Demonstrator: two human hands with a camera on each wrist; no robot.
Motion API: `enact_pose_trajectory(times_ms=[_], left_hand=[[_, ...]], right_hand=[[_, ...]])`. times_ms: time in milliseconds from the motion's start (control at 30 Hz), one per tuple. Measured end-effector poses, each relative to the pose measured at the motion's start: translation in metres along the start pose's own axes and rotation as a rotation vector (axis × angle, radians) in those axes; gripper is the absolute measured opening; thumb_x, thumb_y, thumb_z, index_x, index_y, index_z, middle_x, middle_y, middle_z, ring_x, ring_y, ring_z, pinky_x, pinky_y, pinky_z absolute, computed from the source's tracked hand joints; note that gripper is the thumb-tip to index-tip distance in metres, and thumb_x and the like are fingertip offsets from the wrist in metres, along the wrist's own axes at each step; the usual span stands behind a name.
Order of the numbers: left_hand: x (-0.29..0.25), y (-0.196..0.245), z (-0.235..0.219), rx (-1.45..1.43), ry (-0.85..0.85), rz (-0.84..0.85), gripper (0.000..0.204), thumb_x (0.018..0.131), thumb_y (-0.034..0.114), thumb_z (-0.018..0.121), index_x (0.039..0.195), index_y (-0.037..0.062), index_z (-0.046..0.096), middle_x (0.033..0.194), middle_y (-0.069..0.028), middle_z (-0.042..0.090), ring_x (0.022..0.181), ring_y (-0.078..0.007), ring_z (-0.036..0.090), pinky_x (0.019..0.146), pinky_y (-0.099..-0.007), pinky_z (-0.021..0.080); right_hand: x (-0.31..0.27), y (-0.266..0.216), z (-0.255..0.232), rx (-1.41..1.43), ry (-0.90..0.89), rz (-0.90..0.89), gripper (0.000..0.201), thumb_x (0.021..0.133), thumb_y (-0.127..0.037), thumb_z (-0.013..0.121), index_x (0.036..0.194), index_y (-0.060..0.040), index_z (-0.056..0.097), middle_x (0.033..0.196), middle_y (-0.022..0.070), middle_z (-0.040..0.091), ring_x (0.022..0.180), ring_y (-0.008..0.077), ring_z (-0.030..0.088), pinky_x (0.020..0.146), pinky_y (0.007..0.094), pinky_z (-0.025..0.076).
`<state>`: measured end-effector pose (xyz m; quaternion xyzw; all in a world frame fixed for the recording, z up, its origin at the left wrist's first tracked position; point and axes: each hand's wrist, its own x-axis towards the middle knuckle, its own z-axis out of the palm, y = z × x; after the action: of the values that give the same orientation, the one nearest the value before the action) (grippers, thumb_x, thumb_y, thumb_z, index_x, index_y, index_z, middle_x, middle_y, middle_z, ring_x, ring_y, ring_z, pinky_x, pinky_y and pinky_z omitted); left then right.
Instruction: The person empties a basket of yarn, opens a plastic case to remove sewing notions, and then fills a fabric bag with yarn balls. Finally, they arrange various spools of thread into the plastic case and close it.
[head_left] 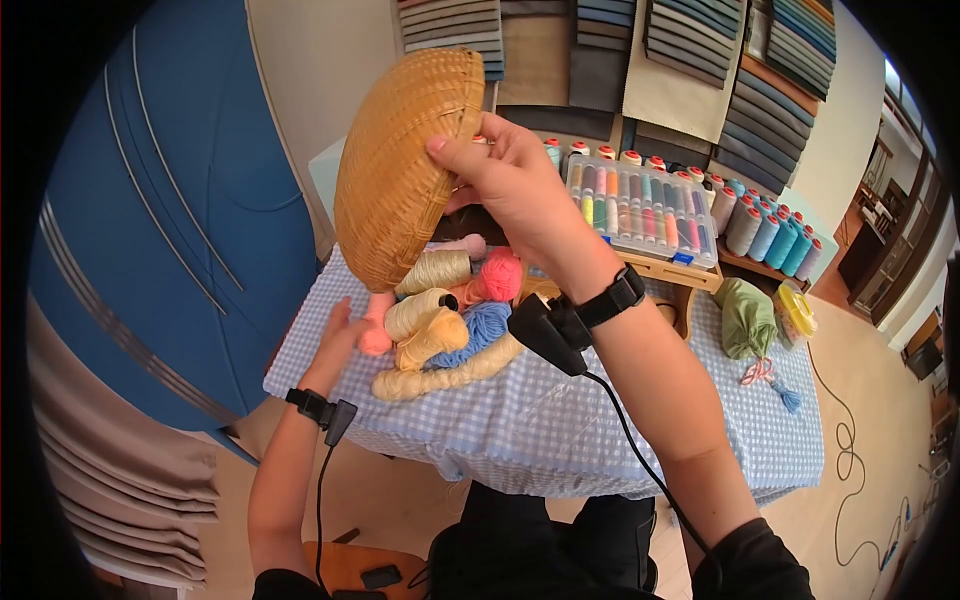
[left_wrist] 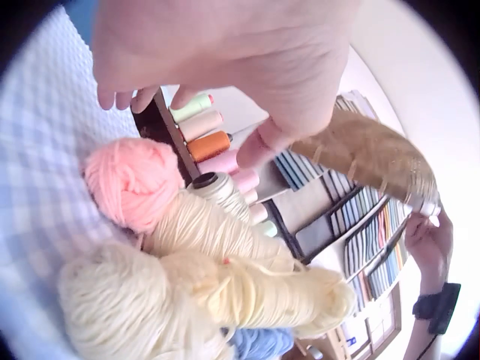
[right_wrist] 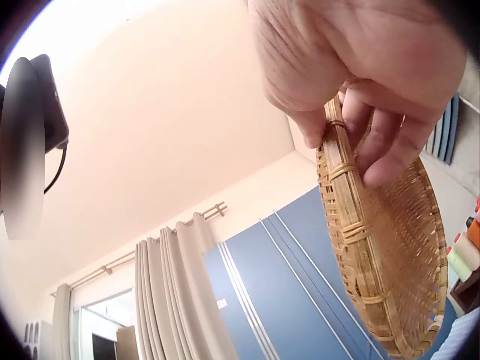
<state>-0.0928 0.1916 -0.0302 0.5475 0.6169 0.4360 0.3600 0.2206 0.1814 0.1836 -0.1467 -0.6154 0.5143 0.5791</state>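
Note:
My right hand (head_left: 520, 190) pinches the rim of a woven bamboo basket (head_left: 395, 170), thumb on the outside and fingers inside. The basket is raised and tipped on its side above the yarn. In the right wrist view its bound rim (right_wrist: 352, 217) runs down from the thumb. Beside the pile, my left hand (head_left: 335, 345) has loosely extended fingers and holds nothing, close to a pink yarn skein (left_wrist: 135, 184). The pile also has cream skeins (head_left: 440, 272), a yellow skein (head_left: 433, 338), a blue skein (head_left: 485, 325) and a coral skein (head_left: 500, 275).
A blue checked cloth (head_left: 600, 440) covers the table. Behind the yarn sits a clear case of thread spools (head_left: 640, 210) on a wooden stand. Rows of thread cones (head_left: 765, 235) stand at the back. A green drawstring pouch (head_left: 747, 318) and yellow-lidded tub (head_left: 795, 312) lie right.

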Motion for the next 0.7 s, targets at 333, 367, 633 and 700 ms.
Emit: enact_pose_trajectory(times_ms=[333, 367, 633, 700], left_hand=[[-0.083, 0.125, -0.079, -1.054, -0.316, 0.245, 0.08, 0.099, 0.058, 0.052, 0.149, -0.0025, 0.037, 0.148, -0.0303, 0.046, 0.132, -0.0448, 0.052, 0.104, -0.0632, 0.047], [-0.091, 0.134, -0.083, -1.027, -0.387, 0.376, 0.077, 0.101, 0.056, 0.05, 0.149, -0.0024, 0.037, 0.147, -0.0305, 0.047, 0.13, -0.0448, 0.054, 0.101, -0.0639, 0.05], [-0.111, 0.123, -0.095, -0.882, 0.008, 0.096, 0.058, 0.091, 0.023, 0.054, 0.144, -0.0015, 0.044, 0.145, -0.0221, 0.053, 0.127, -0.0398, 0.06, 0.099, -0.0561, 0.057], [-0.112, 0.11, -0.102, -0.913, 0.019, 0.064, 0.059, 0.09, 0.024, 0.055, 0.143, -0.0012, 0.045, 0.145, -0.0216, 0.054, 0.127, -0.0394, 0.06, 0.1, -0.0559, 0.057]], right_hand=[[-0.027, 0.017, 0.045, -1.254, -0.444, -0.596, 0.016, 0.083, -0.016, 0.07, 0.092, -0.0049, 0.061, 0.064, 0.0146, 0.065, 0.069, 0.0291, 0.069, 0.064, 0.0412, 0.05], [-0.031, 0.025, 0.049, -1.25, -0.444, -0.594, 0.016, 0.083, -0.016, 0.07, 0.092, -0.0049, 0.061, 0.064, 0.0146, 0.065, 0.069, 0.0291, 0.069, 0.064, 0.0412, 0.05], [-0.044, 0.073, 0.065, -1.418, -0.476, -1.051, 0.012, 0.084, -0.022, 0.065, 0.087, -0.0104, 0.062, 0.081, 0.003, 0.064, 0.085, 0.0194, 0.063, 0.074, 0.0355, 0.045], [-0.048, 0.074, 0.058, -1.423, -0.406, -1.073, 0.016, 0.083, -0.023, 0.065, 0.092, -0.01, 0.063, 0.087, 0.0045, 0.062, 0.091, 0.0201, 0.061, 0.078, 0.0355, 0.045]])
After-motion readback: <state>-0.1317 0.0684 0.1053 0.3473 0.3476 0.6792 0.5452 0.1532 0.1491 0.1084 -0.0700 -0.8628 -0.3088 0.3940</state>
